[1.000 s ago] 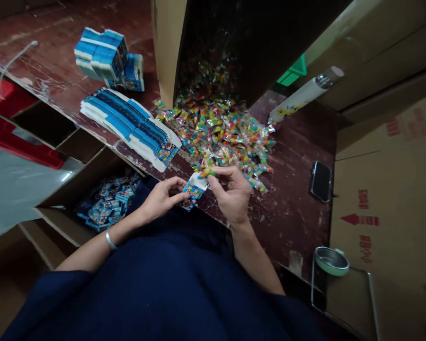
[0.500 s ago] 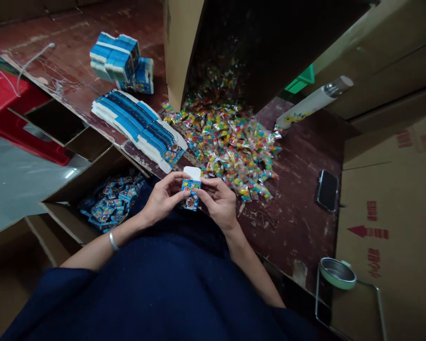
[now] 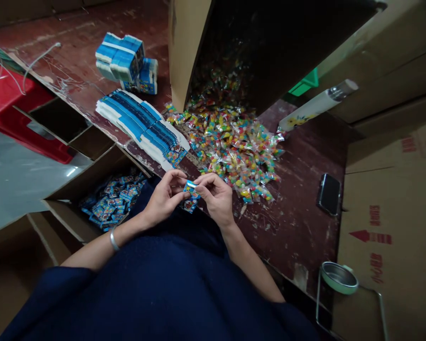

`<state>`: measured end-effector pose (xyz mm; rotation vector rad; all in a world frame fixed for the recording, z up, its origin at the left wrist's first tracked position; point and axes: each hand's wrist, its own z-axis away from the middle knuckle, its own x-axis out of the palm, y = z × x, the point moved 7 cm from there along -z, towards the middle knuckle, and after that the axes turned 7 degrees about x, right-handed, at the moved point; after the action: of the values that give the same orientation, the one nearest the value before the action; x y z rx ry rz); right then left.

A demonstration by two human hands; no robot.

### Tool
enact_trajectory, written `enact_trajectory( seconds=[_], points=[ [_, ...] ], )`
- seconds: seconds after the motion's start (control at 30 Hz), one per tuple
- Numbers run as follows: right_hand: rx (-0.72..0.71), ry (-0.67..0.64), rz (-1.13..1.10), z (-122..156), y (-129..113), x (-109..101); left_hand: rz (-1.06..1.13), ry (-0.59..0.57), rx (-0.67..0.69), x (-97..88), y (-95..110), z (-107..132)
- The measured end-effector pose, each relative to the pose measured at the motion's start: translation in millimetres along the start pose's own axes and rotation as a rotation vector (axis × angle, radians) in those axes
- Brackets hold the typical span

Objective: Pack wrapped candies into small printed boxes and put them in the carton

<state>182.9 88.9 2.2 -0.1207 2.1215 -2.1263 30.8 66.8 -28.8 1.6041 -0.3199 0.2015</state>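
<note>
Between my two hands is a small blue printed candy box [image 3: 190, 202], held in front of my body at the table's edge. My left hand [image 3: 166, 196] grips its left side with the thumb on the front. At its upper right, the fingers and thumb of my right hand [image 3: 215, 196] close on the top, where a narrow white strip of the flap shows. Just beyond lie a fanned row of flat blue and white cartons [image 3: 142, 125] and a heap of clear sachets of colourful candies [image 3: 234, 147].
Bundled cartons [image 3: 120, 57] stand at the back left. A large cardboard box [image 3: 181, 57] lies open behind the sachets. Filled blue boxes [image 3: 113, 199] lie in a carton at my left. A white flask [image 3: 312, 109], a phone [image 3: 329, 194] and a metal-lined cup [image 3: 340, 277] are at right.
The white flap that stood up from the top of the candy box is now folded down. My right hand has shifted slightly up and left over the box top.
</note>
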Motion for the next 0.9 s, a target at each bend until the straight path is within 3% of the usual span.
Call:
enact_trajectory(
  seconds=[0.23,0.47,0.57,0.67,0.77,0.9],
  points=[
    [0.149,-0.03,0.064,-17,-4,-7,-0.132,-0.1,0.054,-3.3,4,1],
    [-0.025,-0.056,0.2,-7,-16,1,-0.189,-0.096,0.041,-0.8,8,3],
    [-0.074,-0.133,0.267,-3,-15,4,-0.251,-0.131,0.006,-7.9,9,1],
    [-0.1,-0.191,0.367,-15,-6,9,-0.392,-0.283,-0.039,-26.7,17,-5],
    [-0.177,-0.095,0.591,-40,2,17,-0.687,-0.348,0.012,-61.1,39,-14],
    [-0.258,-0.109,0.908,-69,15,54,-0.872,-0.226,0.02,-96.0,60,-21]
  ],
)
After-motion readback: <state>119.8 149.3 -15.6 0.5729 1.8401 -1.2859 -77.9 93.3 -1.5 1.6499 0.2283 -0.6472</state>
